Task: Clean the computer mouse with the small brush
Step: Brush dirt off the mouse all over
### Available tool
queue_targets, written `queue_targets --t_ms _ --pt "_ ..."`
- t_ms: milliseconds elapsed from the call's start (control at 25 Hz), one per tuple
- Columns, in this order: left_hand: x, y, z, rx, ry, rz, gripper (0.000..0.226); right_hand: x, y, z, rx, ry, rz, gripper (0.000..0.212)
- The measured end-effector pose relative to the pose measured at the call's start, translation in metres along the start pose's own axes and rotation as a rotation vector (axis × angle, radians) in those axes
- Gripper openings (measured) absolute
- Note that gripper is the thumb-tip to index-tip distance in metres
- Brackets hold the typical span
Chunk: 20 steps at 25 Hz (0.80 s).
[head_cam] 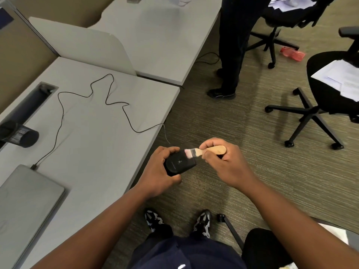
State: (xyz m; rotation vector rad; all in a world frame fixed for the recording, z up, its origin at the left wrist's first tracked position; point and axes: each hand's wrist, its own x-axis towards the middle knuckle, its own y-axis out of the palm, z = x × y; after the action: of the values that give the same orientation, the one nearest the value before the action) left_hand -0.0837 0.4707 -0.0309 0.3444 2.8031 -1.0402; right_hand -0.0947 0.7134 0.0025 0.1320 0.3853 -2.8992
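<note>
We hold both forearms out over the carpet, just off the bench point(108, 133) edge. Our left hand point(157, 171) has its fingers curled round the black computer mouse point(179, 163), gripping it in the air. Our right hand point(223, 162) pinches the wooden handle of the small brush point(206, 151), its pale bristles lying on the mouse's upper end. The mouse cable point(93, 94) snakes back across the bench to a closed laptop point(25, 199). Nearby we see a mesh cup point(19, 135) lying on its side, office chairs point(318, 105) and another person's legs point(231, 47).
</note>
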Motion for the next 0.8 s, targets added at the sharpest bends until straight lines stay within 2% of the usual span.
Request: queue_targets --t_ms 80,200,320,400,480,640,800 --pt "0.0 0.001 -0.001 -0.027 -0.002 0.0 0.093 -0.001 0.005 0.002 0.032 -0.031 0.03 0.012" --pt "0.001 0.002 0.0 -0.079 -0.029 0.02 0.106 -0.001 0.01 0.003 0.074 0.029 0.158 0.011" --pt "0.0 0.002 0.004 -0.129 -0.05 0.024 0.113 0.003 0.006 0.003 0.028 0.074 0.07 0.014" --pt "0.0 0.003 0.007 -0.148 -0.054 0.023 0.115 0.005 0.003 0.002 -0.01 0.045 -0.017 0.015" --pt "0.0 0.004 0.008 -0.154 -0.052 0.037 0.119 0.005 0.004 0.0 0.012 -0.022 -0.032 0.016" --pt "0.002 0.006 0.01 -0.159 -0.029 0.057 0.134 0.001 0.012 0.003 0.121 0.011 0.158 0.013" --pt "0.004 0.006 0.014 -0.18 -0.036 0.018 0.139 -0.002 0.006 0.009 0.145 0.018 0.318 0.011"
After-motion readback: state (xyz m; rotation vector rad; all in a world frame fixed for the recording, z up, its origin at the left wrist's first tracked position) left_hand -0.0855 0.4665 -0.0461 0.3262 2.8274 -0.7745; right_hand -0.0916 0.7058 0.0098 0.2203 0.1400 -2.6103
